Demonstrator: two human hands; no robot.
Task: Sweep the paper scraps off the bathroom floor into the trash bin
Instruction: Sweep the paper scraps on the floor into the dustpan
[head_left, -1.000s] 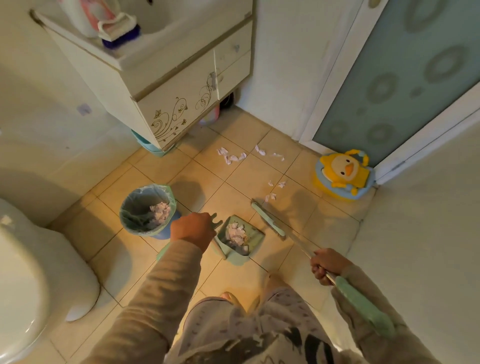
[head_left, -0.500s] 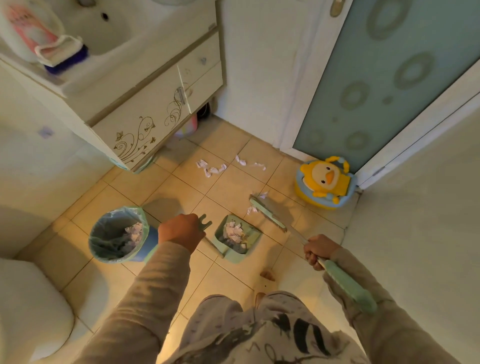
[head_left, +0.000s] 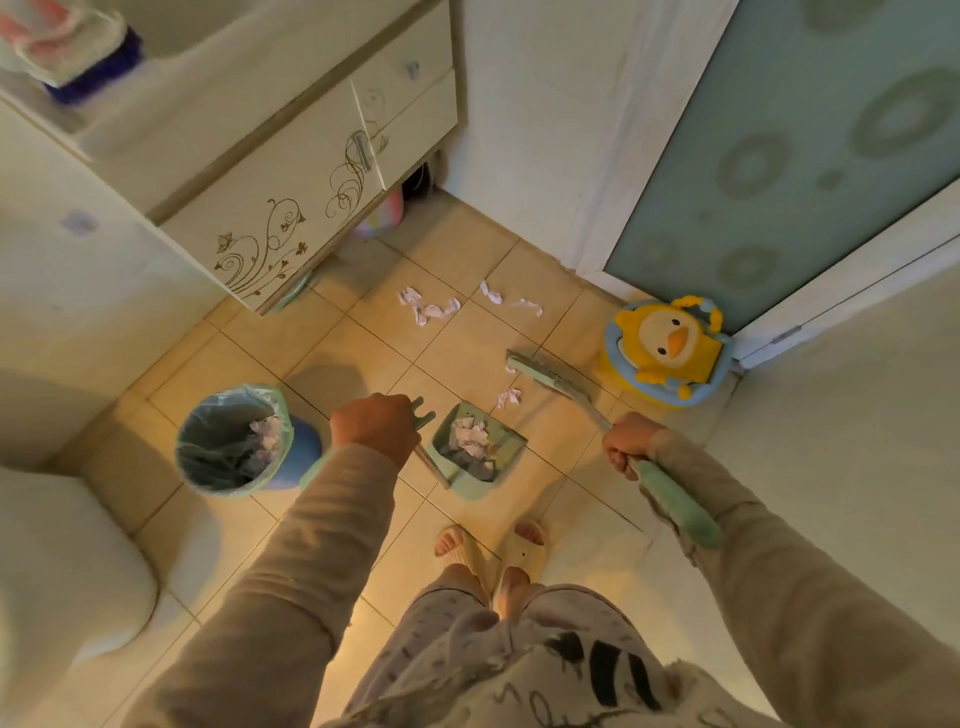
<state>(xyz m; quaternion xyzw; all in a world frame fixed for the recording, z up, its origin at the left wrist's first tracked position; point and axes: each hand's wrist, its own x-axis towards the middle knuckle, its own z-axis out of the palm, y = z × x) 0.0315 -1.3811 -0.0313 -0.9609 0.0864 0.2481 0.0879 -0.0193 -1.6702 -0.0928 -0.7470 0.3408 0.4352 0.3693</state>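
Left hand (head_left: 375, 429) grip closed on dustpan (head_left: 475, 453) handle; right hand (head_left: 629, 440) grip closed on broom (head_left: 550, 380) handle. Pan sits right of bin (head_left: 236, 439), part loaded; bin holds some scraps. Left: 2 scraps (head_left: 509, 397) just beyond pan at broom head, bigger cluster (head_left: 428, 307) farther beyond. Roughly half done, I'd judge.

Long tan sleeves (head_left: 291, 577), pale patterned pyjama trousers (head_left: 441, 639), cream open-toed slippers (head_left: 524, 551) and a cream top with black markings (head_left: 597, 670).

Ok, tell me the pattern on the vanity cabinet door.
Cream vanity cabinet door with gold swirling vines and small flowers, clearest in the head view.
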